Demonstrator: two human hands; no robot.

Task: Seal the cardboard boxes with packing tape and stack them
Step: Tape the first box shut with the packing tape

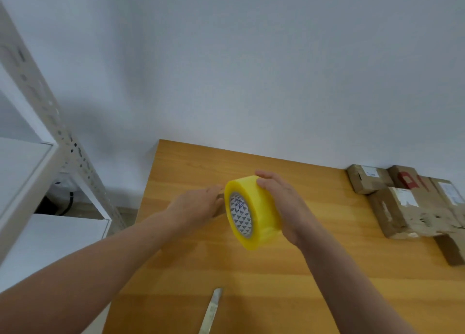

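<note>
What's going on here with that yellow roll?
A person is holding a yellow tape roll up over a wooden table. The right hand grips it around the outside. The left hand reaches to the roll's other side, but what its fingertips are doing cannot be seen. A pile of boxes sits at the table's right end, untouched for now. A knife lies near the front edge.
</note>
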